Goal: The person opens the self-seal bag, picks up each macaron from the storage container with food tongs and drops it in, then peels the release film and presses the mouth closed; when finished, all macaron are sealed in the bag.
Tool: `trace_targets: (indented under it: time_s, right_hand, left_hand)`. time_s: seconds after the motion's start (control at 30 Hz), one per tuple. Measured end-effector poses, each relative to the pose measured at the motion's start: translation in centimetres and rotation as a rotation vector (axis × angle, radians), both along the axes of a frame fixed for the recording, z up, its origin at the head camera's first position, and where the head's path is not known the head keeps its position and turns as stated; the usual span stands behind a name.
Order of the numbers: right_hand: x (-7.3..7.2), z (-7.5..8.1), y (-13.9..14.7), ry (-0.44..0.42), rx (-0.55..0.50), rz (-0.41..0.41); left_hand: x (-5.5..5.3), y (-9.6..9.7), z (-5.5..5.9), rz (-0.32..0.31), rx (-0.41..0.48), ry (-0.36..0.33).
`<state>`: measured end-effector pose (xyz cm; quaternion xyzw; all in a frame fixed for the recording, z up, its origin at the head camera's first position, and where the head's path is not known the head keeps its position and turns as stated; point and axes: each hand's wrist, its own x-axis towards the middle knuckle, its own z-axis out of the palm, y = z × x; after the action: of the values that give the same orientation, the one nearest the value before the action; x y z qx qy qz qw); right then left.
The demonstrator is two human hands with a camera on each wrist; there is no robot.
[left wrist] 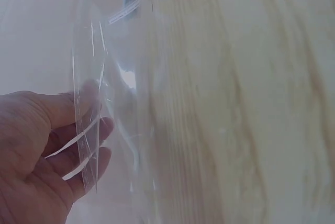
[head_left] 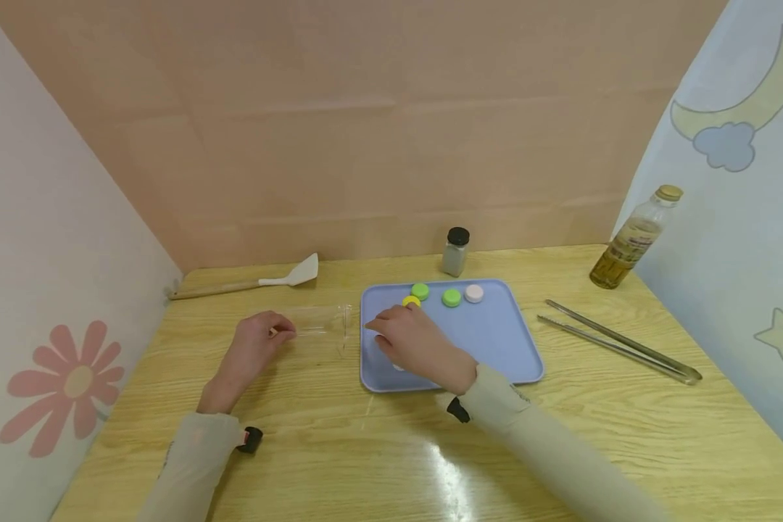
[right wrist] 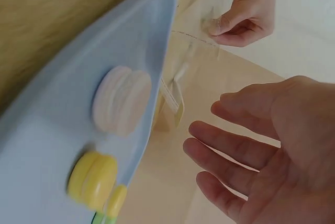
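Note:
My left hand (head_left: 254, 348) pinches the near end of a clear plastic bag (head_left: 320, 319) lying left of the tray. In the left wrist view the thumb and fingertips grip the creased film of this bag (left wrist: 118, 72). Over the left part of the blue tray (head_left: 489, 341) hovers my right hand (head_left: 420, 344), fingers spread and loosely bent, nothing between them. Green macarons (head_left: 452, 298), a pale pink macaron (head_left: 473, 293) and a yellow macaron (head_left: 411, 301) sit along the tray's far side. Beneath the right hand another pale macaron (right wrist: 123, 100) is mostly hidden in the head view.
A spatula (head_left: 300, 271) with a wooden handle lies at the back left. Behind the tray stands a small jar (head_left: 455, 254) with a black lid. Metal tongs (head_left: 620, 341) lie to the right, and an oil bottle (head_left: 633, 239) stands at the back right by the wall.

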<state>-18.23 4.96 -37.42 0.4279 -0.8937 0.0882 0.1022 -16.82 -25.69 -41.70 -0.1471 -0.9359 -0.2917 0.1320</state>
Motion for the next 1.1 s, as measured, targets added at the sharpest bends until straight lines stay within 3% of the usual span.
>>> trace_targets:
  time_s: [0.37, 0.8, 1.1]
  right_hand:
    - [2.3, -0.1, 6.4, -0.009, -0.132, -0.034]
    - [5.1, -1.8, 14.3, 0.014, -0.202, -0.196]
    - [7.4, -2.6, 20.4, -0.049, -0.299, -0.334]
  left_hand:
    - [0.2, 0.8, 0.3, -0.002, -0.006, -0.018]
    - [1.2, 0.5, 0.0, 0.031, 0.009, -0.009]
    - [0.8, 0.4, 0.0, 0.016, -0.005, 0.006]
